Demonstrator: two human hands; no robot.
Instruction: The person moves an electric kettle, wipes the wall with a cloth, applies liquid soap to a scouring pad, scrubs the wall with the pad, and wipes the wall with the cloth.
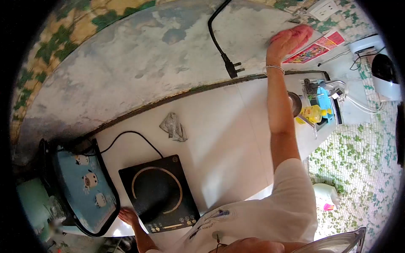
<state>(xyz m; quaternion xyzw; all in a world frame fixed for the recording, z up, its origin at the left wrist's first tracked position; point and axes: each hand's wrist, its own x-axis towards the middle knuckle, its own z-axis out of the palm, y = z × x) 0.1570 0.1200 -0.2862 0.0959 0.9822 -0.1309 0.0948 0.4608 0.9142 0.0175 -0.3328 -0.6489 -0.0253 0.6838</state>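
My right hand (pixel 279 46) is stretched far out on a straight arm, pressing a pink cloth (pixel 301 36) against the stained wall. Beside the cloth, a red and yellow printed sticker (pixel 310 51) is on the wall. Low at the left, my left hand (pixel 128 215) rests at the counter's edge, fingers laid out and partly hidden, holding nothing that I can see. It lies between a black induction cooker (pixel 158 192) and a black-framed rack with a blue cow-print cover (pixel 88 181).
A grey crumpled rag (pixel 173 126) lies on the white counter (pixel 223 139). A black power plug (pixel 232 68) dangles before the wall (pixel 147 50). Past my right arm are a metal bowl (pixel 294 103), a yellow bottle (pixel 311 114) and a faucet (pixel 335 84). A socket (pixel 322 9) sits higher up.
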